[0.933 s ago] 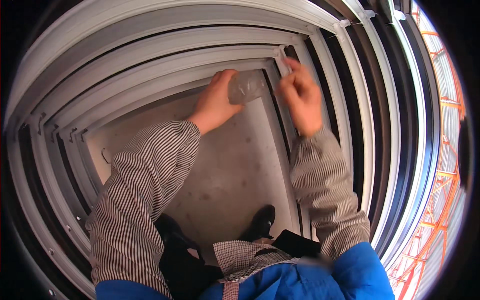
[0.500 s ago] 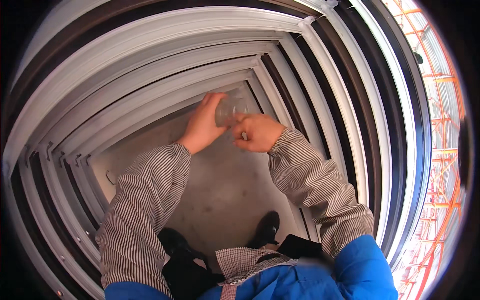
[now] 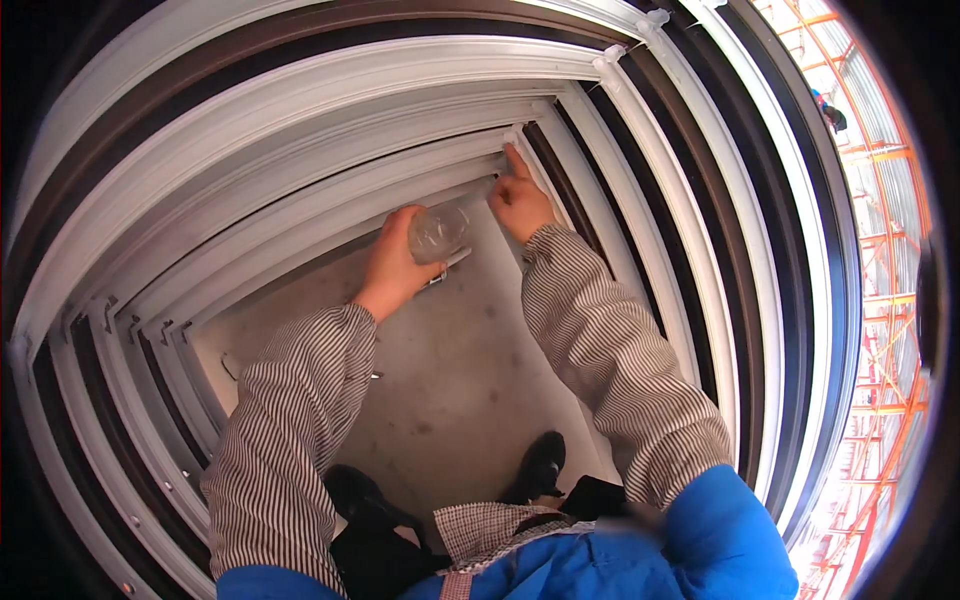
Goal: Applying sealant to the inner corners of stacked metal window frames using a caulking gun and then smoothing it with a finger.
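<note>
My left hand (image 3: 393,262) is closed around a clear, see-through cup (image 3: 438,236), tilted so that its round mouth shows; its contents are too unclear to name. Just below the cup shows a small bright strip (image 3: 448,265); whether the hand holds it I cannot tell. My right hand (image 3: 522,200) reaches farther out, its index finger stretched to the inner corner of a white frame (image 3: 514,135). The other fingers are curled, with nothing visible in them. The fingertip appears to touch the corner.
Several nested white and dark frames (image 3: 360,75) surround both arms. Whitish lumps (image 3: 609,62) mark some corners. Hooked metal pieces (image 3: 108,315) stick out at the left. Grey floor (image 3: 440,400) and my dark shoes (image 3: 541,462) lie below. Orange steelwork (image 3: 885,300) stands at the far right.
My right hand has left the cup and moved up and away to the frame corner, its index finger now extended. The cup has shifted slightly left and down with my left hand.
</note>
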`<state>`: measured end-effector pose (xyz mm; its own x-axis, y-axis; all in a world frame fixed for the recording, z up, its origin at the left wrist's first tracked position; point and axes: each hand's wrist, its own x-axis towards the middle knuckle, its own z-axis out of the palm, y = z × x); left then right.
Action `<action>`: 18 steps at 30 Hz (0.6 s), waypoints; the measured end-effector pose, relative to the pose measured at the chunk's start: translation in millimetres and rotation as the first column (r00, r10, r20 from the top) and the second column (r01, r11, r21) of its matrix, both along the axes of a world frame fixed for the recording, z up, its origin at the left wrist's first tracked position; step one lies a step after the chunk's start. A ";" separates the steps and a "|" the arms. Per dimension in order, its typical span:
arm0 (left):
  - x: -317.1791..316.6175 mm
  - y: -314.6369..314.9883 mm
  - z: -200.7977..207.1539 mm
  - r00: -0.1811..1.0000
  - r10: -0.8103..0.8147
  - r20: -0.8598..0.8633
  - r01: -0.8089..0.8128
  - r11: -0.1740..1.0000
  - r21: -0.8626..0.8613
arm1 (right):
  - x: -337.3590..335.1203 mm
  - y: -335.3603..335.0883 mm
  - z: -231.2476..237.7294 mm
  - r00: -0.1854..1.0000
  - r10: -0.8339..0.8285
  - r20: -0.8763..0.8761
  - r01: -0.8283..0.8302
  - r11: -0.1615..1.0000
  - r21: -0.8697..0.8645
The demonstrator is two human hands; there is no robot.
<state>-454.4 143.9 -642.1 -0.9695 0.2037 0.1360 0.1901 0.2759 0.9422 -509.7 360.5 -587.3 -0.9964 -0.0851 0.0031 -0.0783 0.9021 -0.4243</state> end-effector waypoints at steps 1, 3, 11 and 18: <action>-0.3 0.0 -0.6 1.000 -0.005 0.016 0.005 1.000 -0.001 | -4.2 -1.0 -1.7 1.000 -0.006 0.009 0.006 1.000 0.000; -0.2 0.4 -1.3 1.000 0.001 0.019 0.000 1.000 -0.015 | -7.9 -3.4 -3.0 0.994 -0.098 0.039 0.091 0.986 0.142; -0.5 -3.0 0.3 1.000 0.020 0.011 -0.020 1.000 -0.008 | -18.4 -18.7 5.7 0.968 -0.236 0.086 0.223 0.965 0.140; 0.1 0.7 2.2 1.000 -0.002 0.008 0.002 1.000 -0.005 | -27.3 -22.9 7.2 0.985 -0.170 0.022 0.162 0.965 0.205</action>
